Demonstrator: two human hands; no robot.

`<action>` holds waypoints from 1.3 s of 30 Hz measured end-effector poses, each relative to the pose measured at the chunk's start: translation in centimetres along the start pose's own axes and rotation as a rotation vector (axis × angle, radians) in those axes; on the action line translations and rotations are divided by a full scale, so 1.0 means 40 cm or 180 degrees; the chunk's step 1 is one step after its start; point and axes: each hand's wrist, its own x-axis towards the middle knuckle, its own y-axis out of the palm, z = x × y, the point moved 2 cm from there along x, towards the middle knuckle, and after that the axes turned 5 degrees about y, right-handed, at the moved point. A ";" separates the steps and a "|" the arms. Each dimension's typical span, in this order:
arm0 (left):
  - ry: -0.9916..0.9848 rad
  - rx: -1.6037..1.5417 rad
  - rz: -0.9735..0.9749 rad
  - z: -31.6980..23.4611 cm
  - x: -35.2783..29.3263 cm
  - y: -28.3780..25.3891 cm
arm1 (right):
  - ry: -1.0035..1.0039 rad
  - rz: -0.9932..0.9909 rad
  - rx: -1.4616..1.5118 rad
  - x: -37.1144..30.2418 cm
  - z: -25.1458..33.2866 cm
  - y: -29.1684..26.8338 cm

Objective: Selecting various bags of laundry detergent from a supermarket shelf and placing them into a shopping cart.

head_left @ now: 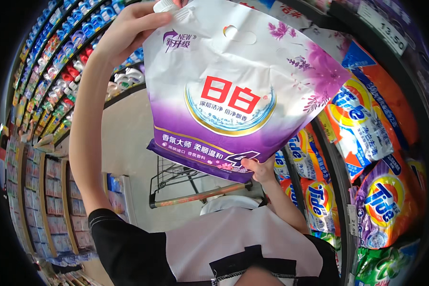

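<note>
A big white and purple laundry detergent pouch (209,62) is held up before me, tilted, its front with red lettering and a flower print toward me. My left hand (133,24) grips the upper left corner, close to the white cap (165,5); some of its fingers are behind the pouch. At the lower right edge, my right hand (261,170) pinches the purple bottom, thumb in front and the other fingers mostly out of sight. A slot for carrying shows near the pouch's top.
Below the pouch stands a wire shopping cart with a worn handle bar (195,194). Close on my right, shelves hold orange detergent bags (381,200), with a green bag (381,267) lower down. Rows of bottles (64,71) line the left, above shelves of packs (55,190). Grey floor (128,128) lies between.
</note>
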 end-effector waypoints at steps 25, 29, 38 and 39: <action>-0.2517 -0.1711 -0.1202 0.553 -0.579 0.686 | -0.2353 -0.1037 -0.3344 0.114 0.157 -0.126; -0.2396 -0.1856 -0.1189 0.570 -0.539 0.670 | -0.1801 -0.1580 -0.2229 0.143 0.164 -0.081; -0.2240 -0.1872 -0.1149 0.618 -0.568 0.675 | -0.2201 -0.1791 -0.2984 0.287 0.220 -0.078; -0.2272 -0.1892 -0.1173 0.631 -0.591 0.683 | -0.1955 -0.1789 -0.2912 0.311 0.221 -0.103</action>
